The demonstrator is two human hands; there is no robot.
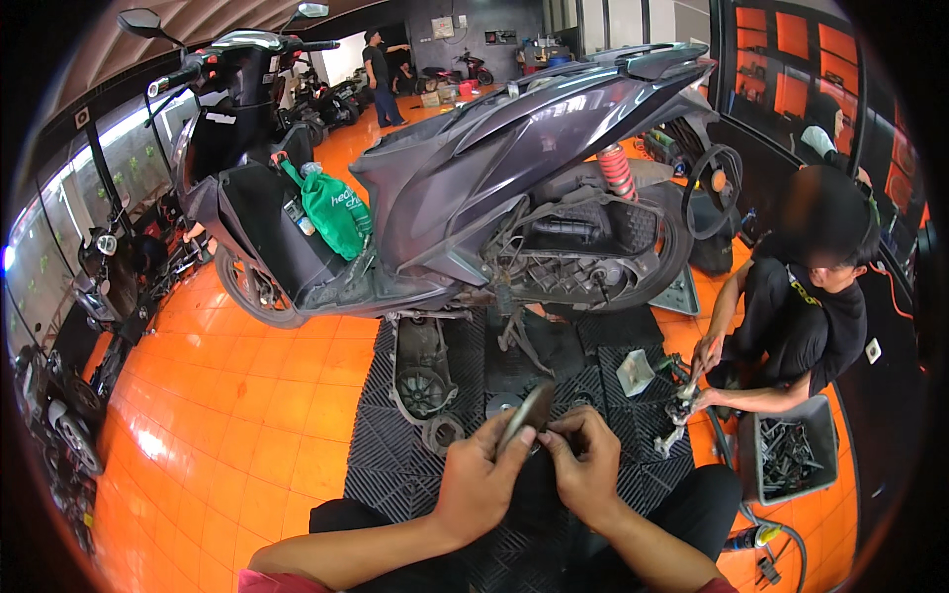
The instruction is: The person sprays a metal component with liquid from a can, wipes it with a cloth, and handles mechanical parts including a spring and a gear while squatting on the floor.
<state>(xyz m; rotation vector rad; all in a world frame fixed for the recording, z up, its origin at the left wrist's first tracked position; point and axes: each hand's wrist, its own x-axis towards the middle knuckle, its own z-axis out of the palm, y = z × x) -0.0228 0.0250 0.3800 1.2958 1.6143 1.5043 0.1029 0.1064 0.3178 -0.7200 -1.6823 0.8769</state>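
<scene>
In the head view my left hand [484, 479] grips a thin round metal disc [529, 405], tilted almost edge-on to me, at the lower middle. My right hand [583, 465] is closed in a pinch at the disc's right side; whether its fingers hold the disc or a small part behind it is hard to tell. Beyond them on the black mats [366, 474] lie a dirty metal cover [420, 376] and a metal ring [445, 435]. A dark grey scooter [465, 178] with its side mechanism exposed stands above them.
A co-worker [801, 326] squats at right, both hands on a metal part [677, 415]. A grey tool bin [788, 450], a hose, a small light container [635, 371] and a metal tray [677, 295] are nearby. Parked scooters [74, 415] line the left; another person [381, 79] stands behind.
</scene>
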